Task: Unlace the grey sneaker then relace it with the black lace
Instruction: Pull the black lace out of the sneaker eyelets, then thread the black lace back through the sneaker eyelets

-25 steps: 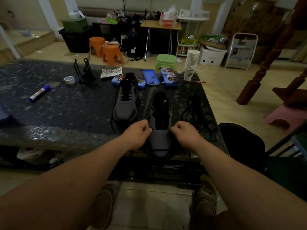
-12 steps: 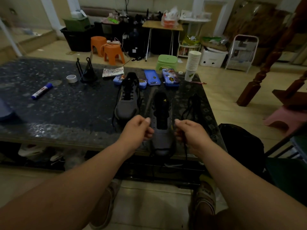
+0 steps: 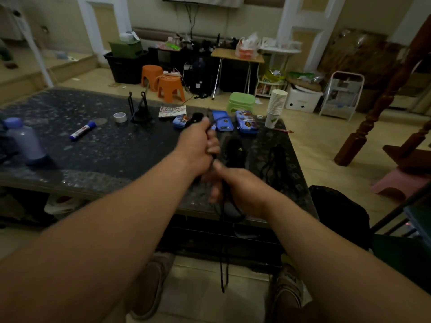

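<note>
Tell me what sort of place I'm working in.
Probably a cluttered home living room: orange plastic stools, a small folding table piled with bags, and a turned wooden stair post.

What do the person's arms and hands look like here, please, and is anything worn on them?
The left forearm and right forearm are bare as far as the frame shows: no sleeves or cuffs. The left hand and right hand wear no gloves, and no watch or bracelet shows at either wrist. Both hands are motion-blurred, so a thin ring cannot be ruled out.
</note>
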### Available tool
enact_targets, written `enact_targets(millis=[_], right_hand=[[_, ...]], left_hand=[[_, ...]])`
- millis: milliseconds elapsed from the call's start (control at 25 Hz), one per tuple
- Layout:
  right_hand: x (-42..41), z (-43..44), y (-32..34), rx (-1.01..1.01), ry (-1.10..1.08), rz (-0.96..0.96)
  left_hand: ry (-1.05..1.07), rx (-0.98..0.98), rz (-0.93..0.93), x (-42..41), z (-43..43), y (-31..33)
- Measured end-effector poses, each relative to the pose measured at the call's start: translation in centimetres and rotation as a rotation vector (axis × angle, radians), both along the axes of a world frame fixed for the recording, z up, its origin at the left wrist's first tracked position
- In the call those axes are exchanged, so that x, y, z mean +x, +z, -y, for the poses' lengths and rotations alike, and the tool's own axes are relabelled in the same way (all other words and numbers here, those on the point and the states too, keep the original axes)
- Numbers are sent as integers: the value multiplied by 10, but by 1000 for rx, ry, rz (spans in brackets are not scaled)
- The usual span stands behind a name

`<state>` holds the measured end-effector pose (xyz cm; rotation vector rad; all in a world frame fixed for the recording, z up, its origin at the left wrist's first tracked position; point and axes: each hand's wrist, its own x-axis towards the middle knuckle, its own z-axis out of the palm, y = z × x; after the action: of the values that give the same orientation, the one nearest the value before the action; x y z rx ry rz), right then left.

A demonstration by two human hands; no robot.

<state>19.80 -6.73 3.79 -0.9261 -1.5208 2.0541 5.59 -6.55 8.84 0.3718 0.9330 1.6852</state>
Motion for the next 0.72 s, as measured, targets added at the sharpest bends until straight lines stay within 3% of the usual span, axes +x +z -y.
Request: enact_targets(millis=[80,160,200,280,440,600,720], right_hand=[[10,6,-15,19,-33,134],[20,-5,-13,32,-174,174],[21,-13,-6,49,-230,191],[10,-27,12,43,-282,194],[-39,-31,36,-88,-262,102],[-72,-39,44,-17,-253,97],[-95,-52,40,-25,-298,75]], left_hand=[[155,-49,-239,-41,6,5],[233,-173,-621,-70,19,-6],[214,-237,-802,-76,25,-18],[26,-166,-991,-69,36,-47],[-468,6,-952,-14,54,-84],[-288,-74,-774,-29,62,-105],[-8,-130,-439,-75,58,-96]])
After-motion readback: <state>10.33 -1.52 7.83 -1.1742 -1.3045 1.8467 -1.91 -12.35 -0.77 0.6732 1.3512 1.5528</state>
